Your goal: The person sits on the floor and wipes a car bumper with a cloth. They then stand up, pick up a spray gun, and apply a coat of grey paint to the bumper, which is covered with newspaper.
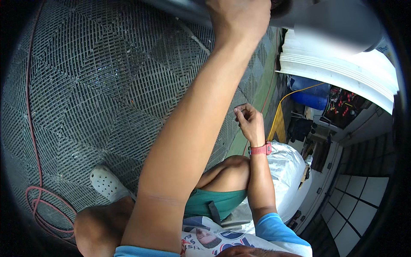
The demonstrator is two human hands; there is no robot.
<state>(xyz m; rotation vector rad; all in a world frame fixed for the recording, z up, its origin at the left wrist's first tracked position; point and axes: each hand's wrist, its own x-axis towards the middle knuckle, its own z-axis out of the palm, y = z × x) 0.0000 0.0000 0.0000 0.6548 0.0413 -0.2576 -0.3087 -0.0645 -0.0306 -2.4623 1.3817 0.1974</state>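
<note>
Reaching: left hand (239, 19) stretching up to the grey metal bar (180, 10) at the top edge of the view, fingers clenching around it, knuckles facing the camera.
Bar position: running along the upper rim above the grated floor, passing behind the left hand and merging toward a blurred grey curved body panel (334, 30) on the right.
Hovering: right hand (249, 121) hanging in mid-air well below the bar, fingers curling loosely inward, thumb meeting the fingertips; whether pinching anything small, cannot tell.
Wearing: red wristwatch (260, 149) sitting on the right wrist, blue sleeve (274, 227) covering the upper arm.
Crouching: bare knee (229, 171) bending beneath the right forearm, green shorts (214, 202) showing below it, white perforated clog (107, 183) resting on the floor.
Lying underneath: grey plastic grid floor (85, 85) spreading across the left half, red hose (36, 201) coiling at the lower left.
Standing beyond: white plastic sheet (287, 167) bunching beside the knee, yellow hose (282, 103) arching toward a blue drum (310, 98) at the right.
</note>
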